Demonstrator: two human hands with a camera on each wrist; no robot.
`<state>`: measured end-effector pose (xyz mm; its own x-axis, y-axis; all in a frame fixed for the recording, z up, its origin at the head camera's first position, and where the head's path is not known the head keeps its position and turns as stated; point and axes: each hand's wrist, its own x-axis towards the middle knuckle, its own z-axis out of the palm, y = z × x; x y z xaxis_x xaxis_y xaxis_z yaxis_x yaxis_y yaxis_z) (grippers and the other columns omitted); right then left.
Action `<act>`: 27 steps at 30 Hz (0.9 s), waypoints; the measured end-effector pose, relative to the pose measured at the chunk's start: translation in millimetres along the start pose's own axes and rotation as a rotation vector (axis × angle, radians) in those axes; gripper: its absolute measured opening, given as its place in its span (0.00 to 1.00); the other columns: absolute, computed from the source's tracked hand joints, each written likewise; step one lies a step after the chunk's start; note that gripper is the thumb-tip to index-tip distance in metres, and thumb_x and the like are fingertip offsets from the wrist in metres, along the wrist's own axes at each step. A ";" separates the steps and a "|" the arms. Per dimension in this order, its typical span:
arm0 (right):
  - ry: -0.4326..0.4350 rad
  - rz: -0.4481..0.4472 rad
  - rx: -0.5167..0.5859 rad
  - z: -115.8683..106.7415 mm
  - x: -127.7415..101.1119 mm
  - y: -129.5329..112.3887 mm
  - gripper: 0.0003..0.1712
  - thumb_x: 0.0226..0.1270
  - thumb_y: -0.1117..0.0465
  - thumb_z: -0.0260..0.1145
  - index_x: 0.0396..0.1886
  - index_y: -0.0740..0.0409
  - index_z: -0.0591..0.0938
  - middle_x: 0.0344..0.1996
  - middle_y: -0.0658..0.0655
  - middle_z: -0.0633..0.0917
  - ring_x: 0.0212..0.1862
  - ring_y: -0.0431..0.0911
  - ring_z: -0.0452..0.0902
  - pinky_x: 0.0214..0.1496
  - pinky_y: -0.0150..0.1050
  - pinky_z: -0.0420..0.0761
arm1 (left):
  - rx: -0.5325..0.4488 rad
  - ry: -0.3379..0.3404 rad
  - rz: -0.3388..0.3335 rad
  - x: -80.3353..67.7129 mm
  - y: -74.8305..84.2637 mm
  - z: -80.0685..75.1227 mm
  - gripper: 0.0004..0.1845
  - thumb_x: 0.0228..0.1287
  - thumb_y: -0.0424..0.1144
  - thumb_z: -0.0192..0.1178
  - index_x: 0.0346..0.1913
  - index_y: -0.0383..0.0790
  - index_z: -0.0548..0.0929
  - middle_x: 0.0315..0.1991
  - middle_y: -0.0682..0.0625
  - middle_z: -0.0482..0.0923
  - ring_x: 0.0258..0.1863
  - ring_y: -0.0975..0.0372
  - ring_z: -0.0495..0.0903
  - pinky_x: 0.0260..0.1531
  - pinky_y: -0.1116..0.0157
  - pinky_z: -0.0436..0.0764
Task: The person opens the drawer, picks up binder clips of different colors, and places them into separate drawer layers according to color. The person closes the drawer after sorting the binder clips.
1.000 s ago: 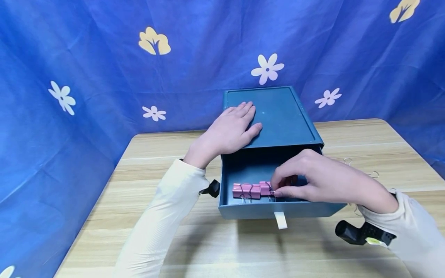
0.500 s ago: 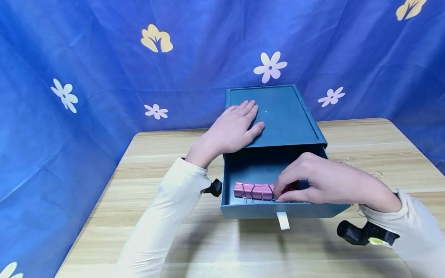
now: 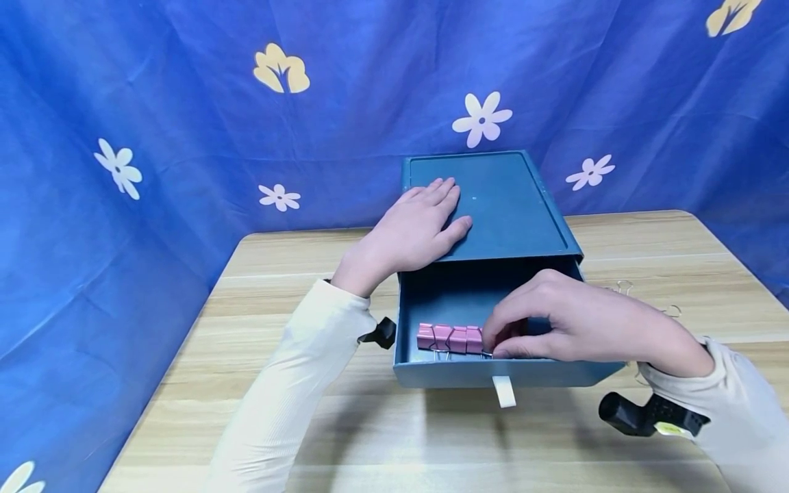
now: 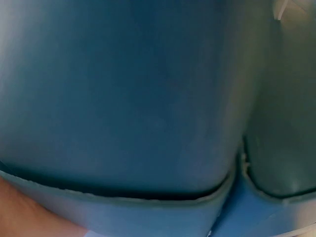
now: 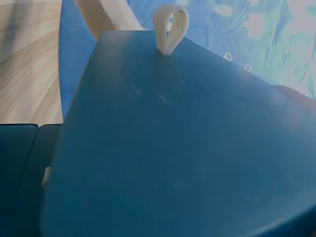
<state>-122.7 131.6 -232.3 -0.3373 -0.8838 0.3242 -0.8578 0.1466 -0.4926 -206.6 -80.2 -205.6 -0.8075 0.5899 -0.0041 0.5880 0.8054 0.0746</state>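
Note:
A dark blue storage box (image 3: pixel 508 205) stands on the table with its drawer (image 3: pixel 444 374) pulled out toward me. My left hand (image 3: pixel 409 229) rests on the box lid, fingers straight and thumb spread. Inside the drawer, along its front wall, lies a pink binder clip (image 3: pixel 441 337). Right up against it is a second pink binder clip (image 3: pixel 474 339), which my right hand (image 3: pixel 557 318) pinches between thumb and fingers; its right end is hidden by the fingertips. The right wrist view is mostly filled by the drawer front (image 5: pixel 168 148).
A white pull loop (image 3: pixel 504 392) hangs from the drawer front. On the wooden table (image 3: pixel 290 329), right of the box, wire clip handles (image 3: pixel 624 287) show past my right forearm. A blue flowered curtain (image 3: pixel 345 116) closes off the back and left.
The pinched clip has gone from slightly raised and skewed to lying in line with the other clip. My left hand stays on the lid; the whole view has shifted slightly.

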 end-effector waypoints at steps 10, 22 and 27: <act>0.009 -0.098 0.059 2.2 -0.6 3.4 0.10 0.63 0.68 0.67 0.39 0.48 0.85 0.33 0.41 0.85 0.34 0.32 0.78 0.39 0.26 0.77 | -0.011 0.002 -0.002 -2.0 0.7 1.2 0.33 0.77 0.54 0.36 0.76 0.37 0.51 0.77 0.45 0.46 0.76 0.57 0.43 0.73 0.61 0.43; 0.029 -0.087 0.016 -0.6 -3.3 1.7 0.08 0.66 0.65 0.65 0.39 0.46 0.84 0.33 0.39 0.83 0.35 0.31 0.78 0.41 0.25 0.77 | -0.009 0.007 0.002 -0.4 1.6 0.3 0.33 0.77 0.54 0.36 0.76 0.37 0.52 0.77 0.45 0.46 0.76 0.57 0.43 0.72 0.62 0.43; 0.090 -0.066 -0.016 -6.2 -7.4 -1.4 0.08 0.65 0.65 0.66 0.38 0.45 0.84 0.33 0.37 0.83 0.36 0.29 0.77 0.40 0.25 0.76 | -0.002 0.005 0.000 -0.3 -0.1 0.3 0.33 0.77 0.54 0.36 0.76 0.37 0.52 0.77 0.45 0.46 0.76 0.56 0.43 0.72 0.61 0.44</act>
<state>-121.4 140.7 -229.1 -0.3125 -0.8485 0.4271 -0.8850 0.0968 -0.4554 -206.4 -80.4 -205.9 -0.8077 0.5896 0.0011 0.5880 0.8052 0.0767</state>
